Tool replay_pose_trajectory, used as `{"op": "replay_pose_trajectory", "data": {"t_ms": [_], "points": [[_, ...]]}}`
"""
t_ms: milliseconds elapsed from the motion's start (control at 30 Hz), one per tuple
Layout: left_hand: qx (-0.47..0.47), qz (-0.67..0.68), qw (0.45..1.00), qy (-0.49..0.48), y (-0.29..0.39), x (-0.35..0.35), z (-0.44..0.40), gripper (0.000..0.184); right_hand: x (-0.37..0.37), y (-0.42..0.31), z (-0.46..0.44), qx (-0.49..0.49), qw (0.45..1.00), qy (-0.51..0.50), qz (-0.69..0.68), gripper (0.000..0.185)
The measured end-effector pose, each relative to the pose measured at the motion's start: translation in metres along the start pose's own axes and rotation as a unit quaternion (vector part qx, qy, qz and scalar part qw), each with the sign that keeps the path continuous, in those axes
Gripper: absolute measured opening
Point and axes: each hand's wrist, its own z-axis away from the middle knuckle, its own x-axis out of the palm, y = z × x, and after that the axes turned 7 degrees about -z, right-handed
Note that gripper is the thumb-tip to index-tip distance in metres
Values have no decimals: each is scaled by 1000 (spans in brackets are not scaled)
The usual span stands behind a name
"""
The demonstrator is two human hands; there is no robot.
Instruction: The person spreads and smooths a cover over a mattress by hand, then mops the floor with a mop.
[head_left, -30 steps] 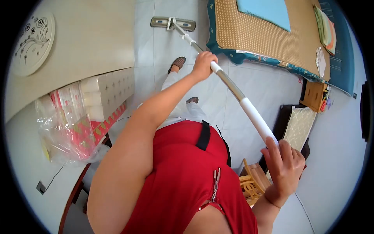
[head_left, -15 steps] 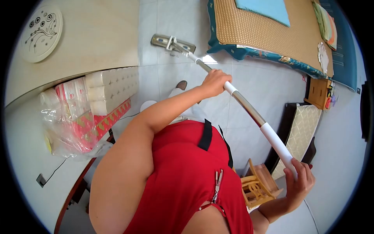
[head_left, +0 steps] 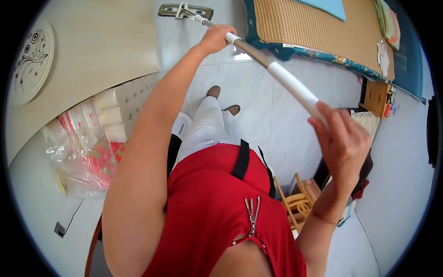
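Note:
Both hands are on a flat mop (head_left: 293, 83) with a white and silver pole, which slants from upper left to lower right. My left hand (head_left: 218, 39), arm stretched out, is wrapped around the pole well down toward the mop head. At the upper end, my right hand (head_left: 342, 141) is closed around the white grip, fingers curled over it. The flat rectangular mop head (head_left: 203, 12) lies on the tiled floor (head_left: 263, 97) at the top of the view, between the pale wooden surface and the bed.
A bed (head_left: 314, 27) with a woven mat stands at upper right. Left are a pale wooden surface (head_left: 106, 41) with a round white patterned object (head_left: 34, 64), and plastic-wrapped paper rolls (head_left: 110, 115). Wooden chairs (head_left: 297, 205) stand lower right, a small cabinet (head_left: 374, 99) by the wall.
The mop has moved away from my body, its head sliding up and slightly left. My left arm has stretched forward, and my right hand has moved up and forward with the grip.

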Motion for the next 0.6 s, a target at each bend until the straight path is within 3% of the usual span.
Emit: {"op": "replay_pose_trajectory", "data": {"t_ms": [67, 133, 267, 600], "points": [[-3, -12, 1000, -3, 0, -5, -4, 26, -5, 1, -12, -21, 999, 35, -19, 25], [10, -12, 997, 75, 5, 3, 6, 24, -12, 0, -14, -80, 996, 23, -15, 26], [-11, 7, 985, 174, 12, 35, 43, 20, -14, -9, 18, -110, 994, -7, 13, 30], [-116, 6, 966, 232, 151, 112, 146, 23, -45, 30, 143, -155, 987, -17, 38, 30]]}}
